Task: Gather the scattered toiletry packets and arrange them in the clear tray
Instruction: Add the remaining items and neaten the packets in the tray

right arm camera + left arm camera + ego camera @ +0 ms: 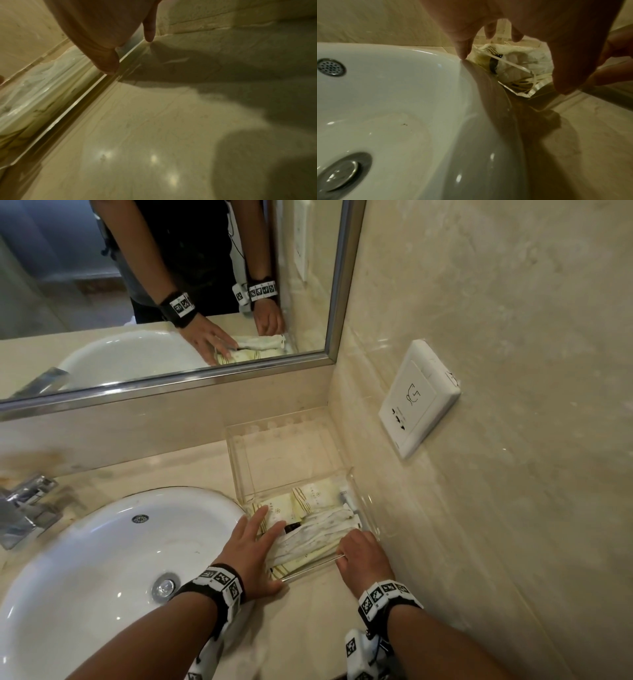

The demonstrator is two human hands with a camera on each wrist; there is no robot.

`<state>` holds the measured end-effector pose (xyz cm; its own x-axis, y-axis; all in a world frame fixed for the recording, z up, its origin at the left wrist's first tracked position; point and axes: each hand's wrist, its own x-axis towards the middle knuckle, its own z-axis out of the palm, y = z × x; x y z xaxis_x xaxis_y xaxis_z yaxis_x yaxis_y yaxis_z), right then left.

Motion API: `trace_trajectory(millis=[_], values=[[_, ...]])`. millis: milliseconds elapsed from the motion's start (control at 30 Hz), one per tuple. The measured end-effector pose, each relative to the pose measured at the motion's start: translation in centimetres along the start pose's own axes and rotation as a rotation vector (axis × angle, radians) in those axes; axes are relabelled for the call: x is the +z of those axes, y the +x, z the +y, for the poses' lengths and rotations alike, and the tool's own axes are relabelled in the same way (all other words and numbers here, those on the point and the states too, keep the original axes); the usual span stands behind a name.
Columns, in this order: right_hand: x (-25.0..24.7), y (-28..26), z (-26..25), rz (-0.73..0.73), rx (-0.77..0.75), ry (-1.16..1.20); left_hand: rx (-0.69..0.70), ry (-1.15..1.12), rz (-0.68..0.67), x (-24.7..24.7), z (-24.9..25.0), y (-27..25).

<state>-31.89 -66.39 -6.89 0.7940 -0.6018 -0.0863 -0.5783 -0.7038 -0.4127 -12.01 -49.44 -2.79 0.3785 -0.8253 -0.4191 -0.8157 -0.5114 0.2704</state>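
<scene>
Gleaming beige marble counter holds white sink beside clear tray.

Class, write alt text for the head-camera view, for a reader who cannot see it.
Two hands work at a clear tray in a bathroom counter corner: the left hand lies flat on the toiletry packets inside, and the right hand grips the tray's near edge. A white sink sits to the left, with a mirror behind and a wall socket to the right.

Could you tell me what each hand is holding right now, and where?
Right hand grips the tray at its near rim; left hand lies flat on the packets, holding nothing.
</scene>
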Motion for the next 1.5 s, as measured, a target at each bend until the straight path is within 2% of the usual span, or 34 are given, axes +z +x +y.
trace_trajectory(millis=[300, 400, 600, 833, 967, 1200, 1500], values=[[-0.5, 1.6, -0.4, -0.039, 0.012, 0.0, -0.007, -0.009, 0.007, -0.3, -0.9, 0.6], [-0.7, 2.0, -0.4, -0.09, 0.013, -0.021, 0.002, 0.074, -0.002, -0.6, -0.8, 0.7], [-0.9, 2.5, -0.5, -0.12, 0.013, -0.041, 0.09, 0.276, -0.026, -0.9, 0.9, 2.0], [-0.7, 2.4, -0.5, -0.08, 0.031, -0.028, 0.227, 0.364, -0.04, -0.6, 2.4, 2.9], [-0.7, 2.4, -0.5, -0.071, 0.025, -0.021, 0.205, 0.369, -0.091, 0.1, 2.3, 3.6], [-0.9, 2.4, -0.8, -0.045, 0.019, -0.033, 0.203, 0.35, -0.103, 0.0, 1.9, 4.0], [-1.6, 3.9, -0.6, -0.112, 0.003, -0.025, 0.187, 0.338, -0.081, -0.1, 2.3, 4.5]])
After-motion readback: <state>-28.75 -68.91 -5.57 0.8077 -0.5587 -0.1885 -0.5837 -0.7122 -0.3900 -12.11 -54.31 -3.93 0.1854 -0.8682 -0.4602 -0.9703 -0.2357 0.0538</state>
